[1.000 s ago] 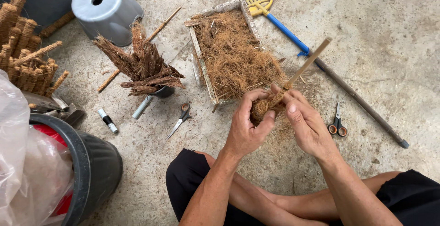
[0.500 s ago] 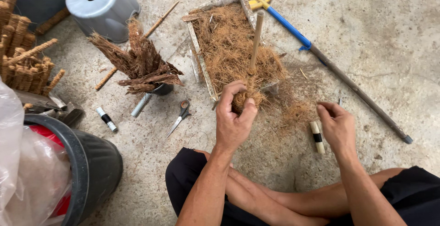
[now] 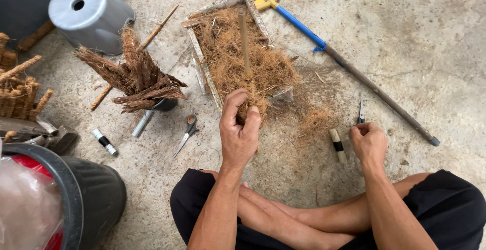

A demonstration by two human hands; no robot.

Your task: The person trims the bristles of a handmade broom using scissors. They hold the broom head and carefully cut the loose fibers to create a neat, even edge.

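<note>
The left hand (image 3: 240, 134) has its fingers clamped on a fibre-wrapped stick (image 3: 245, 52), upright over the tray of coconut fibre (image 3: 223, 42); the right hand (image 3: 368, 142), fingers curled together, rests on the floor beside small scissors (image 3: 360, 114) and a spool (image 3: 337, 145).

An upturned grey bucket (image 3: 88, 14) stands at the far left, a bundle of brown husk strips (image 3: 136, 78) just before it. Scissors (image 3: 186, 134) lie on the concrete floor (image 3: 430, 37) — a blue-handled broom (image 3: 324, 45) stretches across the right. A black bin (image 3: 86, 194) sits near left.
</note>
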